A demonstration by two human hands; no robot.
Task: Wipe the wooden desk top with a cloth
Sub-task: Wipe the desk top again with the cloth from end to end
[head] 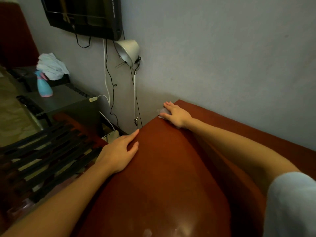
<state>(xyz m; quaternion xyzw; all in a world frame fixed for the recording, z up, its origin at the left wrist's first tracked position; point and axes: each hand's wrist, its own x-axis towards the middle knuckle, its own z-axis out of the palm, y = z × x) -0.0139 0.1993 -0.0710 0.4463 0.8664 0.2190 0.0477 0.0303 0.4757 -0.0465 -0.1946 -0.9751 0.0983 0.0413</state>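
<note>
A: What was nearest the camera?

B: A pale sleeve (290, 206) at the lower right, and the two bare forearms reaching out over the reddish-brown wooden desk top (162, 185), which had a glossy patch of glare at its near end.

A: And the left hand?

B: The left hand (119, 153) lay flat on the desk's left edge, palm down, fingers spread loosely and holding nothing. Just beside that edge, lower down, stood a dark slatted rack (44, 156).

A: Where was the cloth?

B: At the far left corner of the desk, close to the wall. The right hand (177, 114) was pressed flat on top of it, fingers extended, so only a small pale bit of the cloth (161, 111) showed past the fingers. I couldn't tell whether any fingers curled around it.

A: Beyond the desk?

B: A white lamp (127, 49) on a thin stem against the grey wall (213, 57), with cables hanging beside it. Farther left, a blue spray bottle (44, 86) stood on a grey cabinet (65, 100), a white crumpled towel (52, 66) behind it. A dark screen (85, 14) was mounted above.
</note>
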